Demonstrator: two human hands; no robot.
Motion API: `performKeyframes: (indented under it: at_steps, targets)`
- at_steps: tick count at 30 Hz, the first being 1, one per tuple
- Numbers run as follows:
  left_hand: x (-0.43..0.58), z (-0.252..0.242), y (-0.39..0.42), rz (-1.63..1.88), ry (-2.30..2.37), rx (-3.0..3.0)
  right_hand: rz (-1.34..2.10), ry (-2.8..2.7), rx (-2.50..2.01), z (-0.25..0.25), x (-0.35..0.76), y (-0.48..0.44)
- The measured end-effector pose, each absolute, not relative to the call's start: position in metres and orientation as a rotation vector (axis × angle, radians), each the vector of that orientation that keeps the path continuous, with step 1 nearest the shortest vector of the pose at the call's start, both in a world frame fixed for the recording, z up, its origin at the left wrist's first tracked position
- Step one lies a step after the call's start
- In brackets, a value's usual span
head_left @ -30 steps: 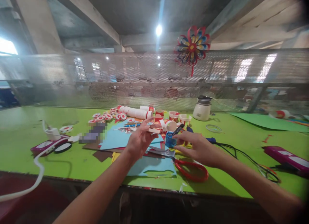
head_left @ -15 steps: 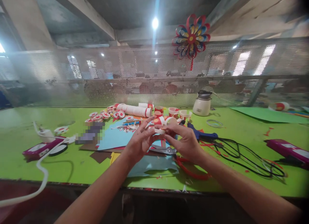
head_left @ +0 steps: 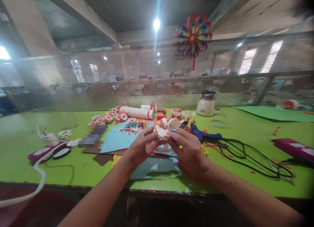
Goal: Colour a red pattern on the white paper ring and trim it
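A short white ring with a red edge, which looks like the cut base of a paper cup point(head_left: 162, 132), is held above the table between both hands. My left hand point(head_left: 141, 147) pinches its left side with thumb and fingers. My right hand point(head_left: 190, 150) has its fingertips closed on the right side. Below them lie scissors point(head_left: 165, 152), partly covered by my right hand. Just beyond the hands are cut red and white paper cups point(head_left: 174, 123). A blue glue gun point(head_left: 206, 135) with a black cord rests right of my right hand.
Stacked white cups point(head_left: 137, 112) and several red-dotted discs point(head_left: 98, 120) lie behind light-blue paper point(head_left: 115, 140). Purple power strips point(head_left: 291, 148) sit at both sides. A white kettle-like container point(head_left: 205, 104) stands before the perforated screen point(head_left: 127, 70). A paper flower point(head_left: 192, 38) hangs above.
The cup base has been tilted, so more of its flat face shows. My right hand has turned and its fingers have shifted along the rim. The camera view has moved slightly.
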State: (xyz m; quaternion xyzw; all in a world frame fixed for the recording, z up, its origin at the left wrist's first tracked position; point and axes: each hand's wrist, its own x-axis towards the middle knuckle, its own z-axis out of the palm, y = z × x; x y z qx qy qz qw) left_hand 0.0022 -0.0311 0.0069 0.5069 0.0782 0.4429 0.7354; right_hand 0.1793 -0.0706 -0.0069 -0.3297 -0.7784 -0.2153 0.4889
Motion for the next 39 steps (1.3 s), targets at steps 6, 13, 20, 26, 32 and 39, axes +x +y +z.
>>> performKeyframes:
  at_steps: [6,13,20,26,32,39]
  targets:
    - [0.0,0.009,-0.03,1.03,0.184,1.151,-0.361,-1.786,-0.835,-0.008,0.175,-0.072]
    - [0.001,0.008,-0.026,1.039,0.237,1.112,0.111,-1.558,-0.923,-0.008,0.179,-0.06]
    - [0.002,0.007,-0.023,0.981,0.291,0.981,0.301,-1.603,-0.908,-0.003,0.172,-0.068]
    - [0.001,0.006,-0.023,0.92,0.271,0.98,0.183,-1.702,-0.939,-0.006,0.169,-0.066]
    - [-0.003,0.007,-0.025,0.865,0.192,1.015,0.34,-1.693,-0.976,-0.004,0.172,-0.063]
    - [-0.003,0.008,-0.027,0.866,0.138,1.057,0.662,-1.649,-0.867,-0.003,0.176,-0.06]
